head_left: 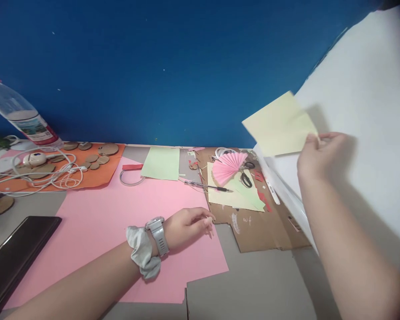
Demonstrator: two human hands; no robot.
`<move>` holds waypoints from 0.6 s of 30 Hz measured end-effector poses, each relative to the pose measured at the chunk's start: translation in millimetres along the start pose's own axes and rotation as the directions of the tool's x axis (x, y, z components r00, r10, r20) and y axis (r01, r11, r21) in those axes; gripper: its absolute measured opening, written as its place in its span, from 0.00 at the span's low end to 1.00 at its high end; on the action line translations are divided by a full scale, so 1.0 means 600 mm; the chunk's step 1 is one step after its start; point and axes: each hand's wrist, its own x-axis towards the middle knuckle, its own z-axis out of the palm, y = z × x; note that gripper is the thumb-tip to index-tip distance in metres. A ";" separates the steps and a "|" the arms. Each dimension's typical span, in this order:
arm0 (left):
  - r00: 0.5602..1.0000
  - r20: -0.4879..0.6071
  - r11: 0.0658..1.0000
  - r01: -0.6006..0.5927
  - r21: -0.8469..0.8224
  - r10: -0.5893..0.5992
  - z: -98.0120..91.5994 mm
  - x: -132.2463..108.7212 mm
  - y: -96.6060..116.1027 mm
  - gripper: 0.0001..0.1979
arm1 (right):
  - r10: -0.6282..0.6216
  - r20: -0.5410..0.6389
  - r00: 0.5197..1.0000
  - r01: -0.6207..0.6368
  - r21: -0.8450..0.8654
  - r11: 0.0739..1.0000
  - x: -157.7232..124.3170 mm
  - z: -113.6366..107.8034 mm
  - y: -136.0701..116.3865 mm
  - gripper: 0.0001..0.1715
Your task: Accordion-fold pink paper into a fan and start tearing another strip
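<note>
My right hand (318,153) is raised at the right, with thumb and fingers pinched on the lower right edge of a pale yellow sheet of paper (280,126). The sheet hangs in the air, tilted, in front of the blue wall and white surface. My left hand (190,226), with a grey watch (158,233) and a pale scrunchie (143,251) at its wrist, rests over the right part of a large pink sheet (160,200). Its fingers are loosely bent, a gap shows between thumb and forefinger, and I see nothing held. A black pen (208,186) lies just beyond it.
On brown cardboard (260,233) lie a folded pink paper fan (229,166), black-handled scissors (246,179) and paper pieces. A green sheet (162,163) lies behind the pink one. At left are a bottle (26,118), white cables (65,171), an orange sheet (100,178) and a dark phone-like slab (18,258).
</note>
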 end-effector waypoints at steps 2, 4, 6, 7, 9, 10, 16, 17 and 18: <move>1.000 -0.002 1.000 -0.001 -0.010 0.001 0.001 0.000 0.001 0.18 | -0.123 -0.151 0.981 0.140 0.106 0.984 -0.018 -0.024 -0.025 0.16; 1.000 -0.002 1.000 -0.008 -0.027 0.008 0.001 0.001 -0.001 0.18 | -0.269 -0.177 0.947 0.301 0.193 0.934 -0.052 -0.044 -0.053 0.13; 1.000 -0.008 0.999 -0.022 -0.049 0.021 0.001 0.004 -0.004 0.18 | -0.342 -0.121 0.932 0.360 0.205 0.910 -0.093 -0.057 -0.076 0.09; 1.000 -0.016 0.998 -0.028 -0.059 0.027 0.001 0.005 -0.006 0.19 | -0.343 -0.096 0.934 0.356 0.222 0.908 -0.114 -0.060 -0.083 0.08; 0.999 -0.037 0.997 -0.036 -0.064 0.034 0.001 0.008 -0.011 0.20 | -0.289 -0.071 0.955 0.296 0.315 0.902 -0.148 -0.057 -0.085 0.09; 0.998 -0.044 0.998 -0.037 -0.056 0.034 0.001 0.008 -0.012 0.20 | -0.231 -0.095 0.968 0.250 0.379 0.891 -0.159 -0.052 -0.081 0.12; 1.000 -0.008 0.989 -0.026 0.148 0.028 0.007 -0.004 0.004 0.16 | 0.374 0.099 0.922 -0.352 0.613 0.707 -0.157 -0.026 -0.032 0.14; 0.999 0.008 0.973 -0.046 0.225 0.045 0.010 -0.007 0.008 0.16 | 0.428 0.137 0.893 -0.418 0.600 0.682 -0.152 -0.027 -0.026 0.10; 0.997 0.031 0.943 -0.076 0.323 0.069 0.015 -0.011 0.010 0.16 | 0.463 0.187 0.867 -0.476 0.587 0.654 -0.149 -0.029 -0.022 0.08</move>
